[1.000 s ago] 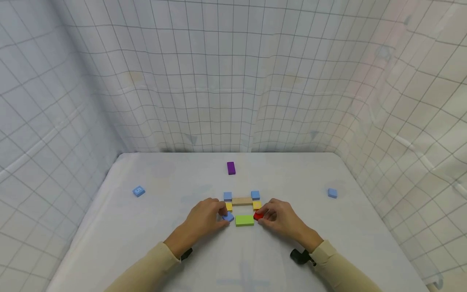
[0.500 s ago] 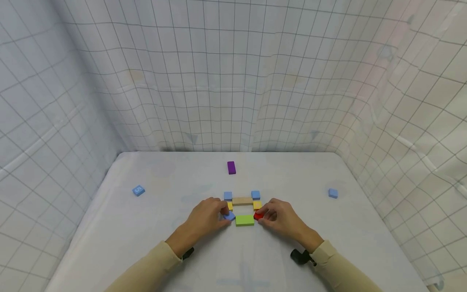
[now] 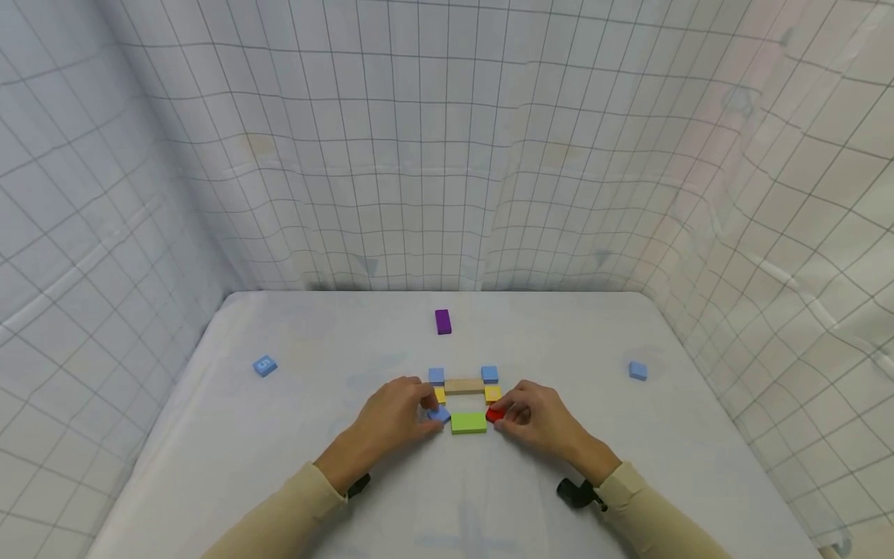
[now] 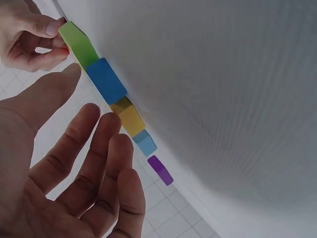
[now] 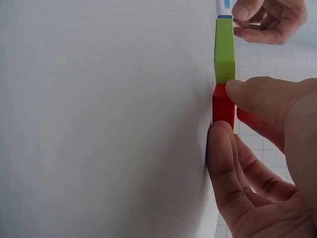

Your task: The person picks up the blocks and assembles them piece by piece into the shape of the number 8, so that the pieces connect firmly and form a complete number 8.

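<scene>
A blue block [image 3: 439, 415] lies turned slightly at the left end of a lime green block [image 3: 469, 423]; my left hand [image 3: 394, 413] holds it between thumb and fingers. In the left wrist view this blue block [image 4: 106, 82] adjoins the green one, with the fingertips right at its edges. At the green block's right end, my right hand [image 3: 541, 419] pinches a red block [image 3: 494, 414]. The right wrist view has the red block [image 5: 224, 106] flat against the end of the green block [image 5: 225, 49], thumb on one side and fingers on the other.
Behind the hands lie two yellow blocks [image 3: 493, 394], a tan wooden bar [image 3: 464, 387] and two blue cubes [image 3: 490, 374]. Farther back is a purple block [image 3: 443, 321]. A numbered blue block [image 3: 265, 366] lies far left, another blue block [image 3: 638, 370] far right. Gridded curtains surround the white table.
From one second ago to half a second ago, my left hand slid the blue block slightly right, up to the green block. My right hand stays on the red block.
</scene>
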The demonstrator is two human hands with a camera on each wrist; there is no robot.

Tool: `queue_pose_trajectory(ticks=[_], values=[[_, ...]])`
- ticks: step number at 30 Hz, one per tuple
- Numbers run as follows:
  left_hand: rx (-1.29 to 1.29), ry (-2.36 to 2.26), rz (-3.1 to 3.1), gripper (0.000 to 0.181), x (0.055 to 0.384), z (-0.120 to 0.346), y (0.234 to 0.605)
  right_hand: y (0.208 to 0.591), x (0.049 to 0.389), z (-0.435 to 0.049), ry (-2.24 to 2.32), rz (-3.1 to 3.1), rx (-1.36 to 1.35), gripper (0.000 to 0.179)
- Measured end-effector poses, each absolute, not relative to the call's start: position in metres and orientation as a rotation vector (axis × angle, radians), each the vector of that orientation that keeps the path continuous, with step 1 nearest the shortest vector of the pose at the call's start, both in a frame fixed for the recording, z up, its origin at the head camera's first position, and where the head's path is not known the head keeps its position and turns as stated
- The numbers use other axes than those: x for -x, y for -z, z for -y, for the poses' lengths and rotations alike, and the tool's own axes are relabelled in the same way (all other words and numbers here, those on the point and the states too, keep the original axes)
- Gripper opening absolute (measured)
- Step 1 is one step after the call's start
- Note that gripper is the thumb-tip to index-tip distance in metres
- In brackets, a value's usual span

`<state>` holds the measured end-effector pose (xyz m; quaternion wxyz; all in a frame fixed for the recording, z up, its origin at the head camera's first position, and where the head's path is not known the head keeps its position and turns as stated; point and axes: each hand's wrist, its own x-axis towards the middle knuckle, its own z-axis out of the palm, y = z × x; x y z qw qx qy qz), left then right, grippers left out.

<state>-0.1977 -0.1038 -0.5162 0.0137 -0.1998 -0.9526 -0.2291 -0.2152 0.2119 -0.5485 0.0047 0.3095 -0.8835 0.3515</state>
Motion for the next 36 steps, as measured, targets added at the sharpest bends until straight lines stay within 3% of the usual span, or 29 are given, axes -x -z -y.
queue_pose_trajectory(ticks=[7, 19, 36], values=[[0.452, 0.82, 2.965, 0.019, 0.206, 0.108, 0.515, 0.548, 0.219, -0.213, -1.115, 2.718, -0.888, 0.02], [0.373, 0.907, 2.991, 0.017, 0.224, 0.111, 0.523, 0.546, 0.238, -0.209, -1.129, 2.823, -0.642, 0.019], [0.389, 0.876, 3.005, 0.014, 0.229, 0.111, 0.526, 0.545, 0.242, -0.209, -1.17, 2.867, -0.656, 0.018]])
